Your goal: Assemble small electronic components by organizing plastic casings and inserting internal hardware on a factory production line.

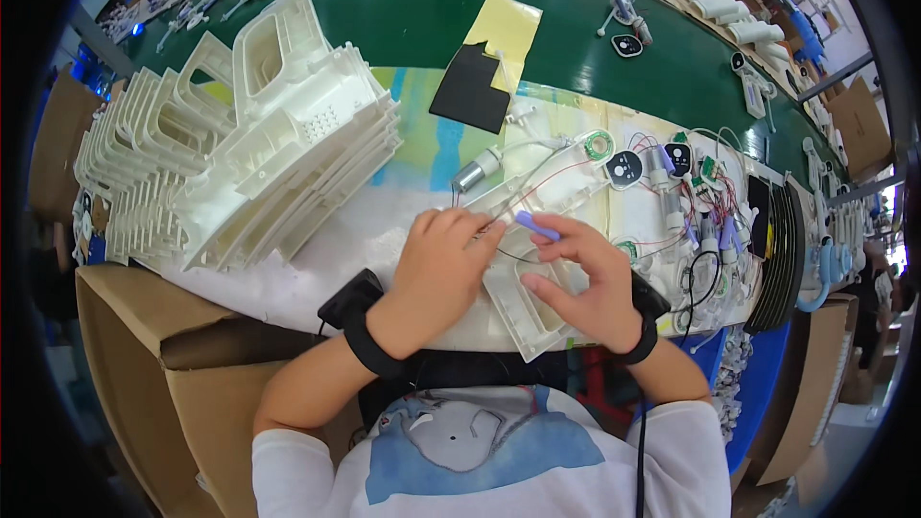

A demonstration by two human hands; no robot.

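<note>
A white molded plastic housing (523,321) lies before me, its long narrow end stretching away to the upper right. My left hand (436,264) is over its left side, fingers bent and closed around thin wires (494,222). From there a red wire (552,184) runs toward a round green circuit board (599,145) at the housing's far end. A small purple piece (535,225) is between the fingers of my right hand (590,278), whose thumb stands apart. Just beyond my left hand is a silver cylindrical motor (477,171) with a white end.
Stacked white housings (278,134) rise at the left. A black foam sheet (473,88) overlaps yellow paper (508,24) at the back. Wired motors and boards (696,197) crowd the right, beside curved black strips (782,254). An open cardboard box (144,326) stands lower left.
</note>
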